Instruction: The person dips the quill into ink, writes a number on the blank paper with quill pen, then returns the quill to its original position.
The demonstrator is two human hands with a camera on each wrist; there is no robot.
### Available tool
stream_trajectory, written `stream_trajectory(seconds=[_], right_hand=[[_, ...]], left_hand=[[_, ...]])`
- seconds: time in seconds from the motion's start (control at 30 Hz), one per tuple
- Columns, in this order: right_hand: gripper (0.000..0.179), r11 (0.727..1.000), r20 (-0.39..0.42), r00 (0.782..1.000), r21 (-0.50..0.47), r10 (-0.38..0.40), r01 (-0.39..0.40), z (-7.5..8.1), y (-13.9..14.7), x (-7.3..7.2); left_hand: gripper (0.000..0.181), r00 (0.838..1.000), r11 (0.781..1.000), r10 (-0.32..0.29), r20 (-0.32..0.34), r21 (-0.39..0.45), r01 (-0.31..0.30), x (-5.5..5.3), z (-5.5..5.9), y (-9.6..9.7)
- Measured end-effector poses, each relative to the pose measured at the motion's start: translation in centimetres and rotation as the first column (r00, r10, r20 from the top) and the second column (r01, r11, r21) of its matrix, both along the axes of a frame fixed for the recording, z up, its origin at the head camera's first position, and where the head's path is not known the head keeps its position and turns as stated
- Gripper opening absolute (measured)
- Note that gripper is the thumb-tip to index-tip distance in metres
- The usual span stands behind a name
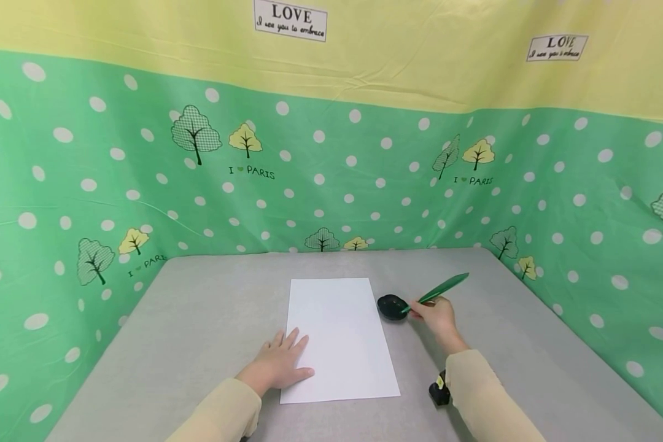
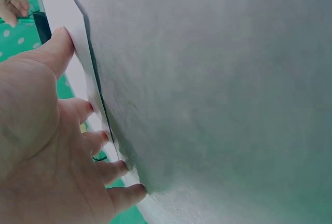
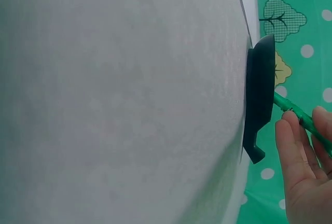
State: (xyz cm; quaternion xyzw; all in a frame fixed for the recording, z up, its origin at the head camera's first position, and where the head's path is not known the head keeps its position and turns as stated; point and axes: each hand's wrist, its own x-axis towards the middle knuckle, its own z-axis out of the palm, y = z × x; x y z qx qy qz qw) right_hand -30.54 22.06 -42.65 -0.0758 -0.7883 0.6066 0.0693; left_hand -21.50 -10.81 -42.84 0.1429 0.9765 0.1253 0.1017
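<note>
A white sheet of paper lies on the table with my left hand flat over its lower left edge, fingers spread. The left wrist view shows those fingertips along the paper's edge. In my right hand, thumb and fingers pinch a slim green pen with a leaf-like upper end. It slants up to the right, and its lower tip meets the small black dish just right of the paper. From the side in the right wrist view, the dish has a short projecting lip, and the pen reaches over its rim.
A small black object with a yellow label stands beside the right sleeve, partly covered by it. Grey tabletop surrounds the paper. Green and yellow patterned cloth hangs behind the table and along both sides.
</note>
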Motion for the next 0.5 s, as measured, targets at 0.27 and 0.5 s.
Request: stream_trajectory(seconds=[0.27,0.5], right_hand=[[0.018,1.0,0.008,1.0,0.022,0.0,0.0,-0.1,0.14,-0.03],[0.019,1.0,0.01,1.0,0.024,0.004,-0.005,-0.13,0.19,-0.04]], left_hand=[[0.072,1.0,1.0,0.009,0.008,-0.003,-0.009,-0.01,0.03,0.08],[0.072,1.0,1.0,0.008,0.011,-0.002,-0.008,0.06,0.14,0.05]])
